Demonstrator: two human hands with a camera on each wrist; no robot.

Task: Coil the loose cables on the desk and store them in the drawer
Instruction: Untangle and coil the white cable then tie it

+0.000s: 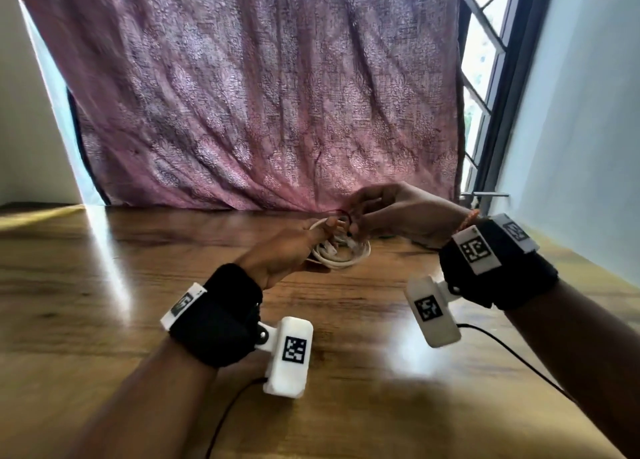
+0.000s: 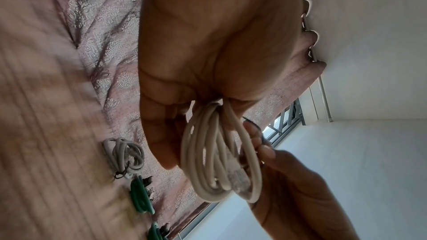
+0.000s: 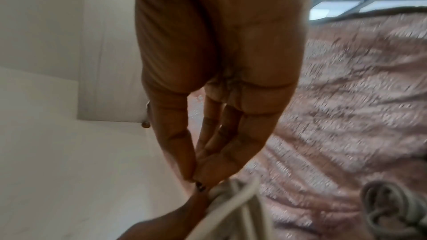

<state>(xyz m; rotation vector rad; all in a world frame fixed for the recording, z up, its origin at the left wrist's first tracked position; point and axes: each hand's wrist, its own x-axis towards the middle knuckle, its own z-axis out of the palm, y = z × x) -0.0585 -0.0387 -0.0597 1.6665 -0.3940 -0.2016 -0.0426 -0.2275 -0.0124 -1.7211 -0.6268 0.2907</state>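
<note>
White round cable coil (image 1: pixel 341 252): you hold it above the glossy brown wooden desk (image 1: pixel 104 285), near the far edge, in front of the pink patterned curtain (image 1: pixel 259 95). Your left hand (image 1: pixel 287 251) has its fingers curled round the top of the loops, bunching them; the left wrist view shows several even turns hanging below the grip with a clear plug end inside. Your right hand (image 1: pixel 398 213) pinches thumb to fingertips at the top of the same coil; a thin dark red strand shows there, probably a tie, but it is too small to tell for certain.

Status, judged from the frames:
- This cable: coiled; the securing step seems to be in hand, not finished.
- Second white cable bundle (image 2: pixel 123 157): lies on the desk by the curtain, already wound, with a dark tie at its lower end.
- Two green cable coils (image 2: pixel 141 195): lie further along the same edge; they look wound.
- Drawer: not in view. Nothing is shown stored, so all of the stowing is left.
</note>
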